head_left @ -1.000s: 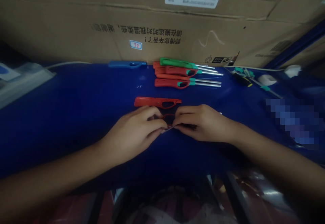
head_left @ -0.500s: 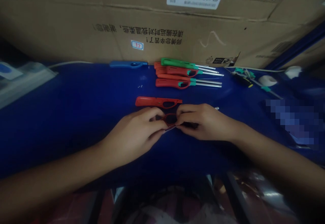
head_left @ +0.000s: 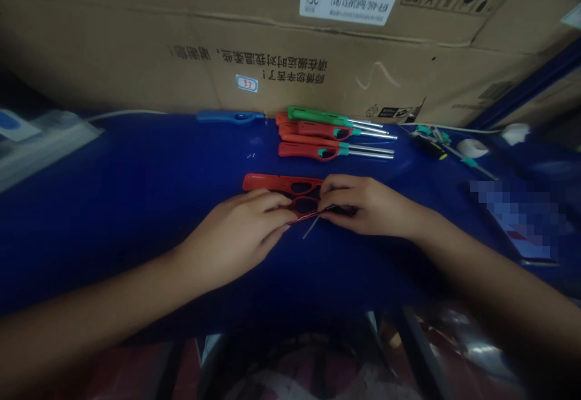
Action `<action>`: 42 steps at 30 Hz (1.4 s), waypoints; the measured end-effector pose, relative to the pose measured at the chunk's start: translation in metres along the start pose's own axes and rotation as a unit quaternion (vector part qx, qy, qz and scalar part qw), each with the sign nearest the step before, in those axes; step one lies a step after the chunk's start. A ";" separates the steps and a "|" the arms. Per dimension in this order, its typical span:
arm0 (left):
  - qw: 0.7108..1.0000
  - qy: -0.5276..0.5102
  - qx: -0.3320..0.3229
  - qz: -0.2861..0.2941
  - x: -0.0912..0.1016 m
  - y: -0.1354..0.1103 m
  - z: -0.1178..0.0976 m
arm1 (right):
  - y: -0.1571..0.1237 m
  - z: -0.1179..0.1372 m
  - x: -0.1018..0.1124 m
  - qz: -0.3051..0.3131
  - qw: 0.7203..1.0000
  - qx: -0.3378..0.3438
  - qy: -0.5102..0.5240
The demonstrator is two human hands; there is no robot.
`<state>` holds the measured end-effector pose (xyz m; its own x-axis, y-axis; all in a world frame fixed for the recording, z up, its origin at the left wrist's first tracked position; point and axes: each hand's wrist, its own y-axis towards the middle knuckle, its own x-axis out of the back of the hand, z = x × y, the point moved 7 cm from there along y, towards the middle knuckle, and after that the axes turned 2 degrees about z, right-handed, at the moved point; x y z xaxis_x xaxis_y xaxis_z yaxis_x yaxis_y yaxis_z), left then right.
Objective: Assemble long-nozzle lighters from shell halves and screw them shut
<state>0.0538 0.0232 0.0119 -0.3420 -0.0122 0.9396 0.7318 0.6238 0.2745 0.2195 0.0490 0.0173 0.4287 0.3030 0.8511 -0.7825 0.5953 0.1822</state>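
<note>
My left hand (head_left: 247,227) is closed on a red lighter casing half (head_left: 305,205), whose trigger opening shows between my two hands. At the casing's right end, my right hand (head_left: 356,205) has its fingertips pinched on a thin grey strip like a tube or wire (head_left: 310,228), which slants down to the left. Most of the held casing is hidden by my fingers. Just behind them a second red casing half (head_left: 267,182) lies on the blue table (head_left: 136,206), its right end covered by my right fingers.
Several long-nosed lighters, red ones (head_left: 306,150) and a green one (head_left: 318,114), lie by the cardboard box (head_left: 136,37). A blue casing (head_left: 227,117) is left of them. A screwdriver (head_left: 431,146), tape rolls (head_left: 472,147) and a plastic bag (head_left: 59,143) flank the work area.
My right hand has risen slightly, and its fingers now overlap the end of the lying casing half. The thin grey strip now sticks out farther below the held casing.
</note>
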 end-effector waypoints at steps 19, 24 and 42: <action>0.998 -0.051 0.005 0.020 -0.003 0.002 0.002 | 0.002 0.003 -0.003 0.016 1.000 -0.004 -0.026; 0.997 -0.077 0.005 0.025 -0.005 0.004 0.002 | 0.001 0.005 -0.004 0.018 1.000 -0.002 -0.021; 0.997 -0.075 -0.010 0.013 -0.004 0.005 0.001 | -0.001 0.010 -0.006 0.016 0.998 0.011 -0.059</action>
<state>0.0582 0.0266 0.0092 -0.4061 0.1211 0.9057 0.7524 0.6069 0.2562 0.2127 0.0394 0.0168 0.3485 0.2313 0.9083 -0.8049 0.5705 0.1635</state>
